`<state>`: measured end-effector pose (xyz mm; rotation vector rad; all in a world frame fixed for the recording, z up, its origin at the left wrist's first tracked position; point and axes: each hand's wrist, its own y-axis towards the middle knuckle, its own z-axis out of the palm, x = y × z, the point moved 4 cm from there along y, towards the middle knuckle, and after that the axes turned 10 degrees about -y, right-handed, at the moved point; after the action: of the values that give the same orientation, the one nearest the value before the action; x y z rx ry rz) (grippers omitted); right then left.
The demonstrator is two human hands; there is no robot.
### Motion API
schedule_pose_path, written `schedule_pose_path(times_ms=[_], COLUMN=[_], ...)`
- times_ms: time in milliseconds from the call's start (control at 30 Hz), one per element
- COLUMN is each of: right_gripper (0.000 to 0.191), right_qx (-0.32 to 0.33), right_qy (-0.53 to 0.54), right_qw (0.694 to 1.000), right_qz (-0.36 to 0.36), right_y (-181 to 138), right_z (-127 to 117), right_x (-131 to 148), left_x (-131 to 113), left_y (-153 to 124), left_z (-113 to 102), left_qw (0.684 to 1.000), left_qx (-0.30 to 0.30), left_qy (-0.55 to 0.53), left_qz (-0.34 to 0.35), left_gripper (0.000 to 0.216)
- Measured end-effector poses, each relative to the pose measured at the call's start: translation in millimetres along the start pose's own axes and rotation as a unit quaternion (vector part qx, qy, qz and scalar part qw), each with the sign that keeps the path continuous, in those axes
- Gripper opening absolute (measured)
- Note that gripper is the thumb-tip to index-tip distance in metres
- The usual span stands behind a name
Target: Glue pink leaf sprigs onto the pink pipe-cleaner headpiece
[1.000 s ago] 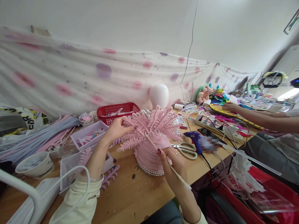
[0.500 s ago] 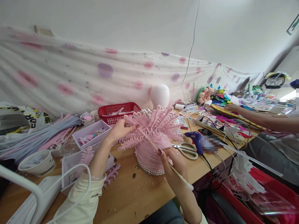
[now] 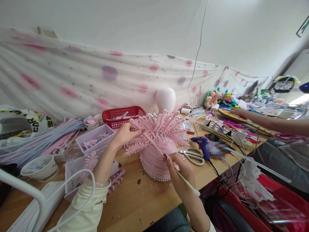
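A pink headdress stands on the table, its domed base wrapped in rows of pink cord with a band of pearls along the lower edge. Feathery pink fronds of fuzzy stems fan out from its top. At the left side of this fan, my left hand pinches one pink frond between thumb and fingers. My right hand is closed round a thin wooden stick with a white rear end. The stick's front tip reaches the fronds near my left fingers; exact contact is hard to make out.
Scissors and a blue glue gun lie right of the headdress, beside a power strip with cables. A red basket and white trays stand left. Behind is a white foam head. A co-worker's arm reaches in at right.
Both my hands keep their grips and have hardly moved. The view has shifted very slightly. The co-worker's hand at the right has moved a little to the left.
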<state>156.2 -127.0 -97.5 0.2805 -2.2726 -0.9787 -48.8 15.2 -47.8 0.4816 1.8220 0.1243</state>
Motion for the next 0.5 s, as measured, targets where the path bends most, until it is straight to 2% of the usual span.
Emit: schedule_pose_path(times_ms=[133, 233, 400, 500], right_gripper=[0.030, 0.029, 0.024, 0.022], right_qx=[0.002, 0.003, -0.036, -0.035], right_qy=[-0.016, -0.025, -0.001, -0.007], right_qw=[1.000, 0.999, 0.998, 0.998], right_qz=[-0.002, -0.024, -0.046, -0.044], right_y=[1.7, -0.1, -2.6, 0.3], right_z=[-2.7, -5.6, -16.1, -15.3], right_x=[4.7, 9.7, 15.8, 15.7], left_x=[2.9, 3.6, 2.1, 1.3], left_y=[0.4, 1.0, 1.8, 2.3], left_z=[1.2, 2.9, 4.2, 4.2], left_qw=[1.000, 1.000, 1.000, 1.000], left_qx=[0.001, -0.006, -0.023, -0.018], left_qy=[-0.001, -0.001, 0.003, 0.006], left_qz=[-0.001, -0.007, -0.016, -0.006], left_gripper=[0.041, 0.046, 0.052, 0.049])
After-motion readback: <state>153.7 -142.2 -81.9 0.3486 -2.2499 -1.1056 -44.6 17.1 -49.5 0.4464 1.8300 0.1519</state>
